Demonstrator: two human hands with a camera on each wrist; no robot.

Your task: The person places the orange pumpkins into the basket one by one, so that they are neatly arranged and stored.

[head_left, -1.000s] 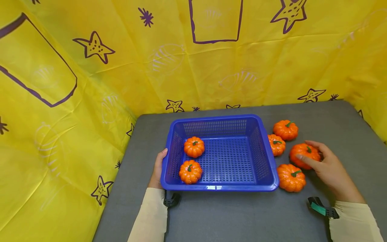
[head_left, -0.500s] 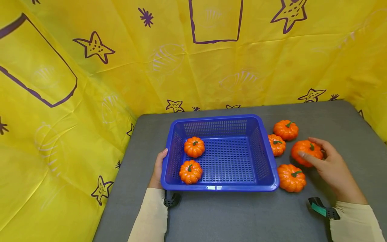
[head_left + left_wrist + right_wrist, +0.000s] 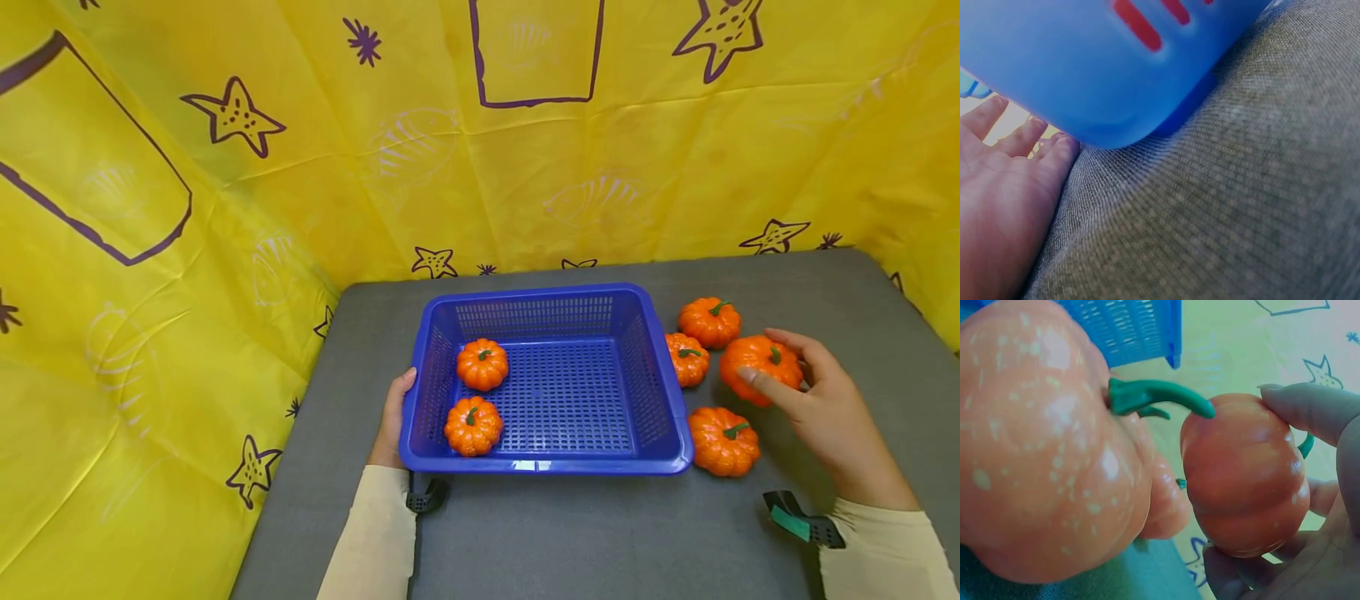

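My right hand has a squat, ribbed, glossy orange pumpkin pinched between thumb and fingers, off to the right of my blue plastic mesh basket — green stem up, wider axis crosswise. Right forearm slants in from the near right; left hand rests pretty straight fingers against the basket's left wall.

Creased yellow cloth hangs along the far, left and right sides of a grey tabletop, whose far right corner is rounded and whose surface shows a fine weave. Purple-lined starfish, spiky bursts, pale fish and 2 large purple outlines mark the cloth under soft, even light.
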